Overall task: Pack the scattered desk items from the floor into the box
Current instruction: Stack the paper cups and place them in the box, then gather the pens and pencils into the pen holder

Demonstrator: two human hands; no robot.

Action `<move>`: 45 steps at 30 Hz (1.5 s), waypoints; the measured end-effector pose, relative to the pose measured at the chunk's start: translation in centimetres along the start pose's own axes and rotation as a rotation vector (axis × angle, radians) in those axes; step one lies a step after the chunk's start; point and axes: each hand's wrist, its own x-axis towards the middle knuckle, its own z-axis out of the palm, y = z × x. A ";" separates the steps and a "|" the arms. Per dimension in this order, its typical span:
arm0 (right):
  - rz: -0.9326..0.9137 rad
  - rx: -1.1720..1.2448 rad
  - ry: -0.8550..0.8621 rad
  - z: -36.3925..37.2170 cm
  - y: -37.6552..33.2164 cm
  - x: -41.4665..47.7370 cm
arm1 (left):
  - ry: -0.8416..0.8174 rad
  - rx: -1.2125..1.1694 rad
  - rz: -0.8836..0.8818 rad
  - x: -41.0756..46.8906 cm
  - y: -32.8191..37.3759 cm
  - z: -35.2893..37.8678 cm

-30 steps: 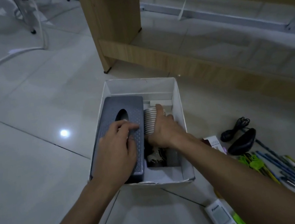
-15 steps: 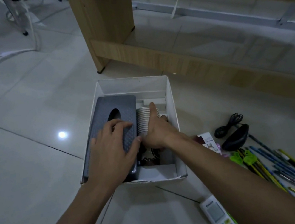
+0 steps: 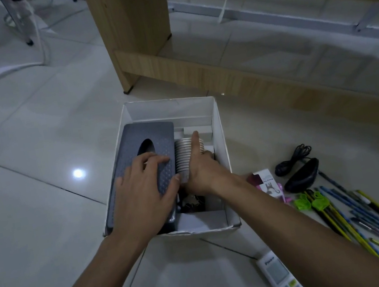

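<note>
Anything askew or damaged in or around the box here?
The grey tissue box lies tilted in the white box, its near end apparently riding above the rim under the left hand. The white box's near rim looks ragged, possibly torn.

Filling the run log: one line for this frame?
left hand: rests on tissue box | right hand: holds cup stack in white box | unpacked: mouse, pens, remote
</note>
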 end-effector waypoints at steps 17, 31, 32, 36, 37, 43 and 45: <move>-0.255 0.006 0.417 -4.1 -1.1 -6.4 | 0.215 -0.357 0.096 -0.2 3.2 0.0; 0.262 0.291 0.797 -1.1 17.6 -24.0 | -0.377 -0.735 0.436 -7.2 18.8 9.8; 0.297 0.299 0.770 -0.2 18.4 -24.8 | -0.417 -0.713 0.435 -8.0 18.9 10.5; 0.348 0.264 0.680 3.5 20.8 -26.0 | -0.575 -0.580 0.402 -10.0 17.2 13.6; 0.360 0.266 0.671 4.1 21.3 -25.8 | -0.580 -0.552 0.393 -10.2 16.6 14.1; 0.353 0.167 0.701 4.9 22.8 -23.4 | -0.591 -0.512 0.200 -10.0 15.3 15.8; 0.344 0.058 0.721 3.8 23.6 -22.1 | -0.601 -0.533 0.138 -9.7 15.8 16.1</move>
